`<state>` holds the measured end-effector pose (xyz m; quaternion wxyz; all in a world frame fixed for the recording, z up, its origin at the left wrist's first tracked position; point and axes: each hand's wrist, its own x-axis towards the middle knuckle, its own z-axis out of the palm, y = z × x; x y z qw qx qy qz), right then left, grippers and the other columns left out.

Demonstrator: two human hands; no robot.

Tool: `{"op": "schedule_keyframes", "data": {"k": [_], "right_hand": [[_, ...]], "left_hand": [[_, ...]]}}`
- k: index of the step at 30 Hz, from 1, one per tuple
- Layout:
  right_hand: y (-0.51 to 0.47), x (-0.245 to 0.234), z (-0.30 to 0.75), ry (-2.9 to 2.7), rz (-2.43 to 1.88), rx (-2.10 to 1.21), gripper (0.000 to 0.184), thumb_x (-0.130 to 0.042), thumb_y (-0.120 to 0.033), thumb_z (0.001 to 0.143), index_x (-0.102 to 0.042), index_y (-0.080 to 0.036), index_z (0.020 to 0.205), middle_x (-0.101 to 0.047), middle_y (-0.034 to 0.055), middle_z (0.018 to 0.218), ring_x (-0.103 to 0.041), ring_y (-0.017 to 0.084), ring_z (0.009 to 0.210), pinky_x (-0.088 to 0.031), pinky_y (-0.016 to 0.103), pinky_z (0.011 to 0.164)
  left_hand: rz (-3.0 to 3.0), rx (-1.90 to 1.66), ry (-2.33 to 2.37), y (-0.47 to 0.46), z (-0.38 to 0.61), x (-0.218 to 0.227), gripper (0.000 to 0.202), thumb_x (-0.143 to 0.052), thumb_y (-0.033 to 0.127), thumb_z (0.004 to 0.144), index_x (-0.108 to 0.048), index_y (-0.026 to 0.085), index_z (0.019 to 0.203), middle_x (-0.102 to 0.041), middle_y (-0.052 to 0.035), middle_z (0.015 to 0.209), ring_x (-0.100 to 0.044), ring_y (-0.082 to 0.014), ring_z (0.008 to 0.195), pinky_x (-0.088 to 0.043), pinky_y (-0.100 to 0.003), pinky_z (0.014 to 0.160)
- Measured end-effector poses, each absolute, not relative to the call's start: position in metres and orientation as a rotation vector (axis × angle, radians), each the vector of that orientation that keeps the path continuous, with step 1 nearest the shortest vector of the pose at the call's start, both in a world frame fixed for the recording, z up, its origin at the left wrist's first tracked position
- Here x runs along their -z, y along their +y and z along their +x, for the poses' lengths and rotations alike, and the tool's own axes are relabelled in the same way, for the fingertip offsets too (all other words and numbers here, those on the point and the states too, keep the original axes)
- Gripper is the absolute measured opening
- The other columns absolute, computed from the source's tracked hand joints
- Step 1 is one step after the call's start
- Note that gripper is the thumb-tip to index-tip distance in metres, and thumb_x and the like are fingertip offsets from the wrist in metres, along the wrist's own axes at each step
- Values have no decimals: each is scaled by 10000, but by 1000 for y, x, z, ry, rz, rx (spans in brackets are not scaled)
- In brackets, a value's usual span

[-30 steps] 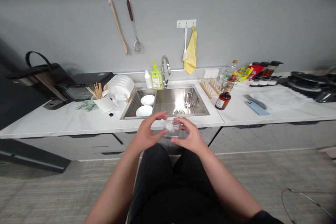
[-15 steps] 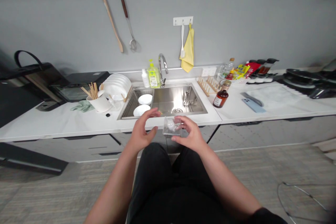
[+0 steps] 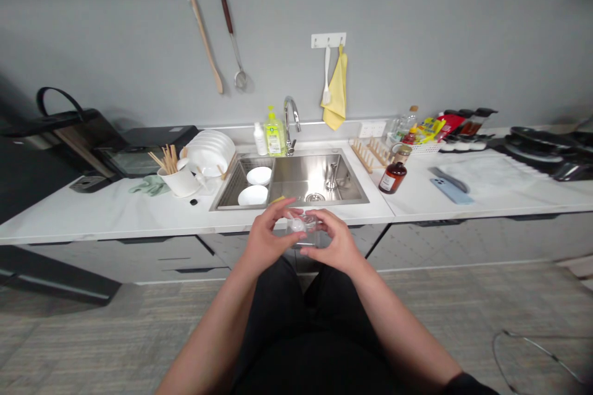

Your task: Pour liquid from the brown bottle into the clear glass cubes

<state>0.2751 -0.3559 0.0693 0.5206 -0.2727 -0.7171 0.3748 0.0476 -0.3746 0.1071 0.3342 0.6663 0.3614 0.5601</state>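
Note:
Both my hands are raised in front of my lap, short of the counter's front edge. My right hand (image 3: 334, 245) has its fingers curled round a small clear glass (image 3: 303, 229) with something pale inside. My left hand (image 3: 267, 239) is at the glass too, thumb and fingers pinched on its left side. Beyond them lies the steel sink (image 3: 319, 180) with two white bowls (image 3: 256, 186) on its left drain rack.
A faucet (image 3: 291, 123) and green soap bottle (image 3: 274, 136) stand behind the sink. Stacked white plates (image 3: 209, 150) and a chopstick cup (image 3: 178, 178) sit to the left. A brown bottle (image 3: 392, 176), wooden rack (image 3: 370, 153) and blue phone (image 3: 451, 190) lie to the right.
My left hand, off the glass half a second ago, has come back to it and closed on its left side. My right hand kept its hold throughout.

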Motion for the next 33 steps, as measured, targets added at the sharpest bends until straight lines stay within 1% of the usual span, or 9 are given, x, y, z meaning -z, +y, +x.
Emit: {"op": "schedule_keyframes", "data": {"k": [7,10,13,16,21,26,28,30,33], "right_hand": [[-339,-55,285,-1620,-517,-1364,896,-1126,-544,699,-702,-303,1451,-805,119,1402,-821,304,1165,-688,371,870],[-339,-51,285,-1572,-468,-1523,971,-1140,-549,672,-621,-334,1463,-823,70,1255,-829,267,1066,-673,342,838],[-339,-45,283,-1565,-402,-1683,1074,-1120,-604,689,-522,-368,1549,-817,65,1258,-838,265,1042,-673,346,819],[-335,-36,278,-1568,-445,-1593,1159,-1123,-593,686,-475,-372,1622,-801,89,1323,-835,285,1135,-687,380,891],[-322,-19,264,-1533,-688,-1256,1075,-1100,-577,731,-526,-349,1611,-766,139,1444,-755,329,1376,-689,423,989],[-311,-13,252,-1603,-646,-1315,1200,-1095,-592,725,-454,-348,1710,-722,181,1575,-718,345,1456,-676,455,1037],[-303,-13,255,-1636,-689,-1236,1128,-1038,-602,800,-452,-347,1729,-680,189,1645,-713,332,1449,-668,457,1031],[-290,-11,265,-1653,-805,-1084,909,-948,-610,893,-558,-318,1661,-728,171,1577,-757,301,1308,-660,422,950],[-263,-4,294,-1684,-1011,-934,549,-836,-657,951,-783,-236,1299,-828,65,1033,-730,228,851,-569,343,739]], "left_hand": [[1506,-1412,852,-367,49,-90,910,-1086,493,768,-722,213,1553,-906,-127,1121,-857,-344,1206,-627,-536,1180],[1454,-1405,798,-365,52,-80,936,-1106,511,722,-730,226,1530,-911,-98,1065,-847,-365,1258,-621,-561,1188],[1431,-1354,774,-365,52,-74,928,-1112,490,715,-729,236,1521,-912,-96,1072,-857,-367,1228,-625,-567,1173],[1399,-1352,793,-363,48,-67,891,-1080,467,777,-700,240,1550,-904,-133,1160,-835,-361,1284,-623,-553,1170],[1450,-1393,881,-358,34,-44,893,-1055,494,792,-674,288,1574,-714,-197,1620,-715,-350,1482,-595,-529,1215],[1468,-1334,1018,-356,12,-24,861,-1078,465,745,-722,244,1498,-766,-185,1510,-752,-347,1397,-632,-513,1151],[1448,-1365,1113,-353,-8,-19,881,-1088,446,717,-722,231,1489,-773,-190,1490,-749,-358,1400,-662,-484,1084],[1409,-1430,1281,-348,-39,-13,886,-1080,448,708,-714,222,1483,-771,-195,1483,-751,-368,1395,-682,-470,1029],[1274,-1586,1621,-339,-101,-3,842,-1030,449,732,-692,220,1468,-748,-190,1511,-758,-365,1372,-690,-508,1050]]}}
